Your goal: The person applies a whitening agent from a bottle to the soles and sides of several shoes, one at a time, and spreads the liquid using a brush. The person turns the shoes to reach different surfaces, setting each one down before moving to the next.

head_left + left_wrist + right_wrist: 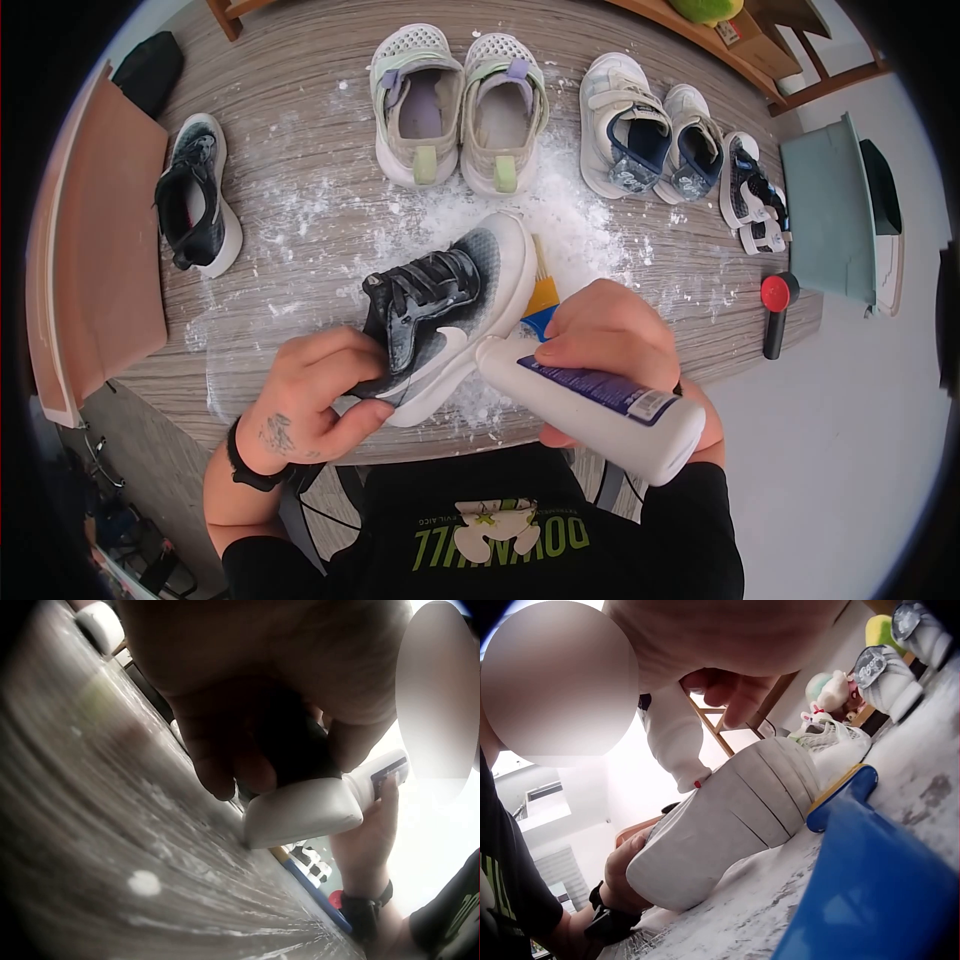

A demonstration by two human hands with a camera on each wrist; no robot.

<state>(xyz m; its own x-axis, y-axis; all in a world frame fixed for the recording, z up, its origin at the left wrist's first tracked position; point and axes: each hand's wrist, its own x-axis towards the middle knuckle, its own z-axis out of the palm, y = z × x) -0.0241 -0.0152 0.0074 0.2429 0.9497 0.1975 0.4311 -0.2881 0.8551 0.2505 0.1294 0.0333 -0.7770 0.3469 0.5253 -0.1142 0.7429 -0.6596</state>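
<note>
My left hand (318, 400) grips the heel collar of a black and grey sneaker (480, 270) with a white sole, tilted on its side over the powdered table (300, 130). In the right wrist view the sole (727, 817) faces the camera. My right hand (620, 340) holds a white bottle (600, 415) with a purple label, its mouth end at the sneaker's sole edge. In the right wrist view the bottle (675, 739) points down at the sole. A brush (541, 300) with a yellow and blue handle lies beyond my right hand, partly hidden.
Two pale shoes (420, 130) stand at the back centre, white and navy shoes (625, 130) and small sandals (745, 190) to the right. A black sneaker (195, 200) is at left. A pink bin (105, 240), teal bin (830, 210) and red-black scoop (776, 305) are near the sides.
</note>
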